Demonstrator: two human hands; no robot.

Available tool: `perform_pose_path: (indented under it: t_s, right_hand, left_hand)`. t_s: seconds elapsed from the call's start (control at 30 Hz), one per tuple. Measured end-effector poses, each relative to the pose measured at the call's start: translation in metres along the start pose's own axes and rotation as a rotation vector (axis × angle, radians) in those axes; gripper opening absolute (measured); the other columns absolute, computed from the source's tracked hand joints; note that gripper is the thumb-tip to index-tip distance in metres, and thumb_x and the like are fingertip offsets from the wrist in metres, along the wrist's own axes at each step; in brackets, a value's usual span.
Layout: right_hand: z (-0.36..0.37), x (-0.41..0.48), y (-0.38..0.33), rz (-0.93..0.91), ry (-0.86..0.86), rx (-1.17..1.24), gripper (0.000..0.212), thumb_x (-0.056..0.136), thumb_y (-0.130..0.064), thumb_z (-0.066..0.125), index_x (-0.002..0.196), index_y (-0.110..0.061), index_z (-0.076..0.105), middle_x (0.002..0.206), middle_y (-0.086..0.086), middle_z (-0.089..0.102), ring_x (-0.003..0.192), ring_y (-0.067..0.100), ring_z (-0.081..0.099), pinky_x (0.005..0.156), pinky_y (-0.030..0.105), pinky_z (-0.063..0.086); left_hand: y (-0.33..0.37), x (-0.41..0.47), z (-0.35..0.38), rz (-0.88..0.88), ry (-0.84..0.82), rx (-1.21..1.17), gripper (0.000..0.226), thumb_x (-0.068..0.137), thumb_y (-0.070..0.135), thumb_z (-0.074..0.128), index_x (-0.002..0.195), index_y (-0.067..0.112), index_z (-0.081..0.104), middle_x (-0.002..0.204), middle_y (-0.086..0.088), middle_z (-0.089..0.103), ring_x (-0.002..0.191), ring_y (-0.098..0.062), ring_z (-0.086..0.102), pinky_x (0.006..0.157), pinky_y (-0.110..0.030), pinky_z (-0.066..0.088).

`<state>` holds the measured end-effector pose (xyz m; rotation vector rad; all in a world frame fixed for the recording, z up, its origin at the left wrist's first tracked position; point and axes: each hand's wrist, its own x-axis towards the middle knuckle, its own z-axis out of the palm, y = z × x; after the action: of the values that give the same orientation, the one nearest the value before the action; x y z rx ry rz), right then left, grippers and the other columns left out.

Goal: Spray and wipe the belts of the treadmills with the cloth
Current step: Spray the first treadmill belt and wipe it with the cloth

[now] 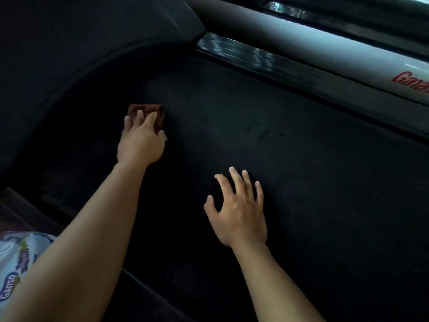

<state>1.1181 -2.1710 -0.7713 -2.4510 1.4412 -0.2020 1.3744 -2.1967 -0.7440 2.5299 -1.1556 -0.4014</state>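
Observation:
The black treadmill belt [267,140] fills most of the view. My left hand [140,141] reaches forward and presses a folded brown cloth [148,112] onto the belt near the curved front hood; its fingers lie over the cloth and the thumb curls at its side. My right hand [239,210] rests on the belt nearer to me, fingers spread and slightly bent, holding nothing. No spray bottle is in view.
The dark curved motor hood [69,54] rises at the upper left. A glossy side rail [255,59] and a white frame tube [325,47] with red lettering run along the right. A printed plastic bag [16,263] lies at the lower left.

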Motion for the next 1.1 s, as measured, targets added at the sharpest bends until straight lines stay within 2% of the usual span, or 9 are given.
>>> perform_pose_path:
  t_s: [0.13, 0.23, 0.3, 0.4, 0.57, 0.67, 0.77, 0.93, 1.1]
  right_hand:
    - [0.0, 0.0, 0.0, 0.0, 0.005, -0.006, 0.058, 0.095, -0.055, 0.033, 0.149, -0.036, 0.029, 0.165, -0.002, 0.013, 0.153, 0.021, 0.0, 0.123, 0.048, -0.001]
    - [0.001, 0.0, -0.001, 0.0, 0.032, -0.008, 0.058, 0.093, -0.055, 0.034, 0.148, -0.035, 0.033, 0.164, -0.001, 0.019, 0.153, 0.022, 0.006, 0.123, 0.049, 0.003]
    - [0.002, 0.0, 0.0, -0.002, 0.034, -0.009, 0.058, 0.093, -0.055, 0.035, 0.147, -0.035, 0.034, 0.163, -0.001, 0.02, 0.153, 0.022, 0.007, 0.123, 0.049, 0.004]
    - [0.002, -0.001, 0.001, -0.001, 0.023, -0.011, 0.058, 0.095, -0.056, 0.034, 0.149, -0.035, 0.032, 0.164, -0.001, 0.016, 0.153, 0.021, 0.004, 0.124, 0.048, 0.001]
    - [-0.001, -0.001, 0.002, -0.001, -0.005, 0.011, 0.056, 0.096, -0.055, 0.037, 0.149, -0.035, 0.033, 0.165, -0.003, 0.016, 0.153, 0.02, 0.003, 0.124, 0.046, 0.0]
    - [-0.008, 0.007, 0.002, 0.009, 0.008, 0.018, 0.056, 0.096, -0.052, 0.044, 0.147, -0.032, 0.038, 0.162, -0.002, 0.025, 0.152, 0.022, 0.012, 0.122, 0.045, 0.009]
    - [-0.018, 0.029, 0.007, 0.04, 0.02, 0.01, 0.059, 0.097, -0.052, 0.042, 0.151, -0.028, 0.033, 0.163, 0.0, 0.025, 0.152, 0.023, 0.012, 0.121, 0.044, 0.013]
    - [-0.028, 0.074, 0.022, 0.095, -0.012, -0.069, 0.063, 0.1, -0.055, 0.032, 0.156, -0.03, 0.02, 0.166, 0.003, 0.01, 0.153, 0.026, 0.001, 0.123, 0.049, 0.001]
    - [-0.031, 0.112, 0.043, 0.169, -0.015, -0.137, 0.064, 0.099, -0.061, 0.025, 0.156, -0.034, 0.015, 0.167, 0.002, 0.005, 0.153, 0.028, -0.003, 0.121, 0.058, -0.001]
  left_hand:
    - [0.02, -0.008, 0.008, 0.208, -0.11, -0.007, 0.063, 0.101, 0.042, 0.051, 0.157, 0.039, 0.022, 0.168, 0.008, 0.008, 0.155, -0.023, -0.001, 0.122, -0.05, 0.017]
    - [0.021, -0.043, 0.016, 0.291, -0.148, -0.032, 0.067, 0.096, 0.046, 0.058, 0.155, 0.045, 0.025, 0.167, 0.016, 0.008, 0.154, -0.014, -0.002, 0.12, -0.046, 0.021]
    - [0.01, -0.067, 0.018, 0.266, -0.105, -0.034, 0.066, 0.096, 0.049, 0.058, 0.153, 0.047, 0.026, 0.166, 0.018, 0.009, 0.154, -0.012, 0.0, 0.119, -0.045, 0.023]
    - [-0.016, -0.084, 0.011, 0.101, -0.016, -0.056, 0.062, 0.097, 0.048, 0.054, 0.153, 0.044, 0.027, 0.167, 0.013, 0.011, 0.155, -0.018, 0.003, 0.12, -0.048, 0.02]
    - [-0.03, -0.069, 0.001, -0.113, 0.079, -0.083, 0.06, 0.101, 0.044, 0.048, 0.157, 0.035, 0.026, 0.168, 0.003, 0.01, 0.155, -0.026, 0.001, 0.124, -0.048, 0.014]
    - [-0.025, -0.048, 0.002, -0.131, 0.112, -0.066, 0.059, 0.102, 0.039, 0.045, 0.157, 0.032, 0.025, 0.168, -0.002, 0.01, 0.155, -0.03, 0.002, 0.125, -0.046, 0.013]
    - [-0.024, -0.027, 0.004, -0.131, 0.125, -0.043, 0.058, 0.103, 0.038, 0.042, 0.157, 0.031, 0.024, 0.168, -0.005, 0.01, 0.155, -0.032, 0.003, 0.125, -0.045, 0.011]
    - [-0.022, 0.008, 0.004, -0.126, 0.135, -0.005, 0.058, 0.104, 0.04, 0.038, 0.158, 0.031, 0.021, 0.168, -0.006, 0.007, 0.155, -0.033, 0.0, 0.125, -0.046, 0.008]
    - [-0.017, 0.05, 0.003, -0.107, 0.135, 0.027, 0.058, 0.104, 0.038, 0.036, 0.158, 0.029, 0.018, 0.168, -0.01, 0.005, 0.154, -0.036, 0.0, 0.125, -0.048, 0.008]
